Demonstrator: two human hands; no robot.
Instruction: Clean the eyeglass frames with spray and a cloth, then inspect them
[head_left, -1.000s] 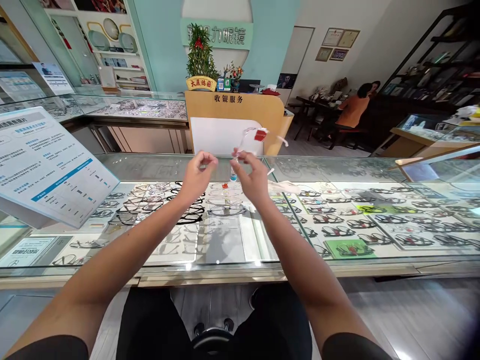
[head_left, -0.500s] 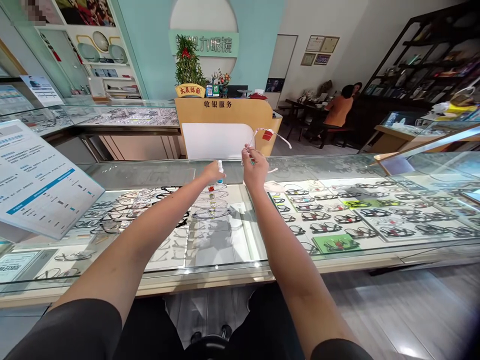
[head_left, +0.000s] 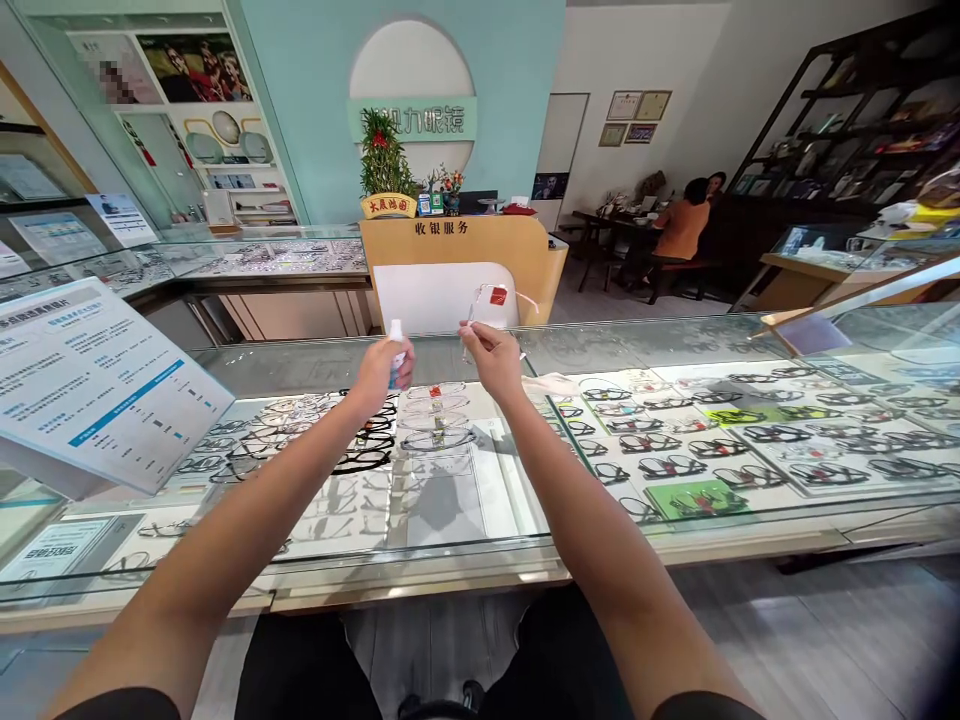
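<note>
Gripping a spray bottle point(head_left: 395, 342), the left hand point(head_left: 379, 378) sits beside the right hand point(head_left: 491, 355), which pinches clear glasses point(head_left: 487, 300) above the table point(head_left: 645, 340); spraying seems the step, calling for the nozzle aimed at a lens.

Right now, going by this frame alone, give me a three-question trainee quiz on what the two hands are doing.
1. True or false: the left hand has its grip around a small spray bottle.
2. The tag on the clear glasses held by the right hand is: A) red, B) green, C) blue.
3. Short answer: do the two hands touch each other above the glass counter?

Key: 1 true; 2 A; 3 no, there is a gap between them.
</note>
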